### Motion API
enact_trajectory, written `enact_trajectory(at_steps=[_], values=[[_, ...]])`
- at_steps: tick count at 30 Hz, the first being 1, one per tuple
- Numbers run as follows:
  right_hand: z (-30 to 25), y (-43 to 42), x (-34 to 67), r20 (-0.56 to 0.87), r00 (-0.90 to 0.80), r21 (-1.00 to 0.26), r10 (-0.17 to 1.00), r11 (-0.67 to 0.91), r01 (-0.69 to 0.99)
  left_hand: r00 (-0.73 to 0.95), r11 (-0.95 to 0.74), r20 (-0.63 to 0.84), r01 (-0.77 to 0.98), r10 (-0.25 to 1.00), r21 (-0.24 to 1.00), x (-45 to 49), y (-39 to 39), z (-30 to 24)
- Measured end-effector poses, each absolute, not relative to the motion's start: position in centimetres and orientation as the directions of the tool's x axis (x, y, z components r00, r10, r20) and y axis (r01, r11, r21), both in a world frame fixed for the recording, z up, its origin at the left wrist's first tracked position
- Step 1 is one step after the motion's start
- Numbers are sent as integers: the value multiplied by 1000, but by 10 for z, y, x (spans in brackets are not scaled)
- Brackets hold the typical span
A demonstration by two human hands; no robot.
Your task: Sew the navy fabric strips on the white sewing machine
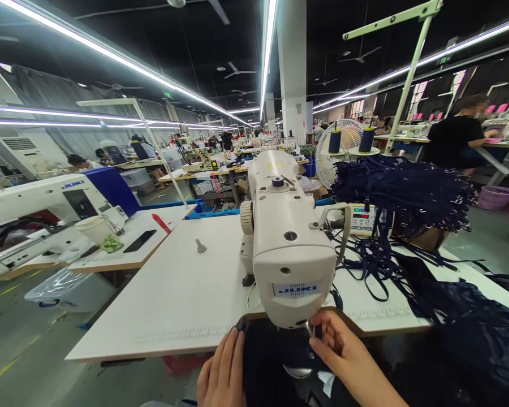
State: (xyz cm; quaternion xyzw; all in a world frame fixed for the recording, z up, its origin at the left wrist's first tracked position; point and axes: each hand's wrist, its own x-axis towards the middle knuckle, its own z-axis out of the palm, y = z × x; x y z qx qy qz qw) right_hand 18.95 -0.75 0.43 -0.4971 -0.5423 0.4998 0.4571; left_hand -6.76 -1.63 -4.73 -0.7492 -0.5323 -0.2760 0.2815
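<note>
Head view:
- The needle is hidden behind the front end of the white sewing machine [288,249].
- The dark blue cloth [271,367] is so dark that its folds and edges are hard to see. The bottom of the picture cuts it off.
- The cloth lies at the near edge of the white table [182,299], right under the machine's front end. It runs from there down toward the person.
- The machine's long body points straight away from the person.
- The left hand [223,373] lies flat on the cloth's left side, fingers straight, loose and pointing forward. It grips nothing.
- The right hand [343,350] comes in from the lower right, its wrist cut off. Its fingers [322,328] are bent together and pinch the cloth just below the machine.
- A heap of dark blue straps [402,192] lies to the right, behind the machine.
</note>
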Motion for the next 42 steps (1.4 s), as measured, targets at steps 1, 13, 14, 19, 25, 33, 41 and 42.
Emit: enact_trajectory(at_steps=[1, 13, 14, 19, 25, 33, 41, 42], values=[[2, -6, 184, 31, -74, -985, 997, 43, 169, 305, -300, 717, 944, 627, -139, -64, -14, -46], [0, -13, 207, 99, -184, -924, 978, 159, 348, 531, -594, 756, 769, 384, -238, -17, -8, -21], [-2, -14, 208, 93, -176, -921, 980, 152, 358, 507, -594, 769, 776, 390, -211, -17, -8, -23], [-6, -7, 205, 113, -152, -903, 982, 166, 397, 695, -646, 630, 664, 347, -377, -23, -9, -21], [12, 7, 198, 222, -254, -881, 941, 306, 362, 541, -603, 734, 764, 409, -227, -15, -11, -25], [26, 15, 198, 148, -342, -861, 928, 291, 416, 490, -541, 713, 821, 502, -183, -7, -17, -28], [23, 15, 199, 141, -321, -837, 936, 286, 467, 442, -538, 723, 835, 530, -117, -2, -20, -18], [22, 15, 198, 141, -320, -837, 937, 285, 468, 440, -538, 726, 835, 528, -115, -2, -20, -18]])
